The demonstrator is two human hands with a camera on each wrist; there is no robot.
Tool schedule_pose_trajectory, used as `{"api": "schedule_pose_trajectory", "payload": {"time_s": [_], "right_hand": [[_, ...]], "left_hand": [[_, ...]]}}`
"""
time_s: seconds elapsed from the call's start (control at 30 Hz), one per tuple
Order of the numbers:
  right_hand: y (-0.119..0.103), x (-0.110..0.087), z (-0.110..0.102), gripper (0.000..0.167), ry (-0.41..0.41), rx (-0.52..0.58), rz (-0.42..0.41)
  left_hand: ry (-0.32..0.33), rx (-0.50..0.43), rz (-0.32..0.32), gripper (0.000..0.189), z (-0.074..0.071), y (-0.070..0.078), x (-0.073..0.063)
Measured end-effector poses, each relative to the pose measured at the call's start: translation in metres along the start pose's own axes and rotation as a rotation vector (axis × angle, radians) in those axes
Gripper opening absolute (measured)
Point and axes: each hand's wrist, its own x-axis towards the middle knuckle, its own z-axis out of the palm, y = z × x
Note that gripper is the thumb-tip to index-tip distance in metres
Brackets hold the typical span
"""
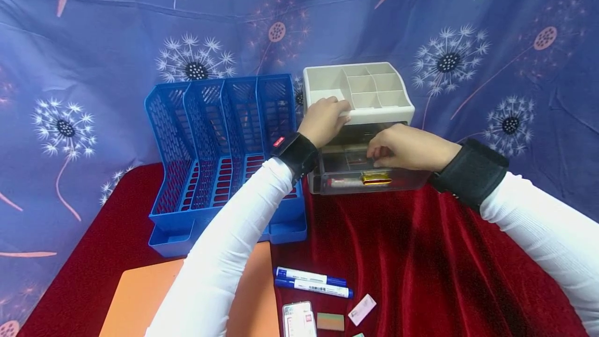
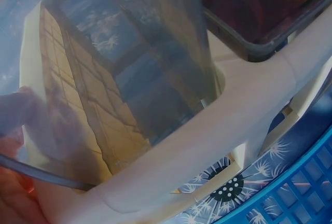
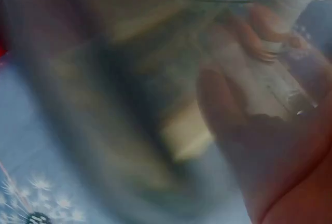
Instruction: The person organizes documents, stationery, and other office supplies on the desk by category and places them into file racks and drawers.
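I am curling the fingers of my left hand (image 1: 326, 118) over the near rim of a white-topped desktop drawer organizer (image 1: 381, 115), at its left part, probably to stop it sliding or tipping while my right hand (image 1: 400, 145) is working lower down. The organizer is standing at the far side of the red-draped surface (image 1: 374, 238), just right of the blue file rack (image 1: 182, 218). Its smoky clear drawer (image 1: 334, 159) is jutting toward me, gold handle (image 1: 376, 179) foremost, which I judge is leaving its inside reachable from above. The fingers of my right hand are bending close together over that drawer (I cannot tell whether they are pinching anything, the right wrist view being so blurred). Two blue-capped markers (image 1: 313, 287) are lying side by side on the near part, just right of an orange flat sheet (image 1: 140, 280), seemingly placed within easy reach.
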Motion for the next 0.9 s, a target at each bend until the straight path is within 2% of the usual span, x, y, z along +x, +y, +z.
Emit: {"api": "schedule_pose_trajectory", "payload": {"time_s": [0.23, 0.4, 0.6, 0.9], "right_hand": [[-0.035, -0.003, -0.018, 0.015, 0.163, -0.03, -0.067], [-0.066, -0.006, -0.015, 0.017, 0.173, -0.004, -0.124], [-0.098, -0.01, 0.005, 0.015, 0.067, 0.053, -0.147], [-0.122, -0.017, 0.043, 0.014, -0.198, 0.212, -0.116]], "left_hand": [[-0.01, 0.007, -0.008, 0.025, -0.001, -0.001, 0.003], [-0.009, 0.001, -0.014, 0.024, 0.001, -0.001, 0.003], [-0.007, 0.009, -0.015, 0.025, 0.001, 0.0, 0.002], [-0.011, 0.004, -0.02, 0.025, 0.001, 0.0, 0.003]]}}
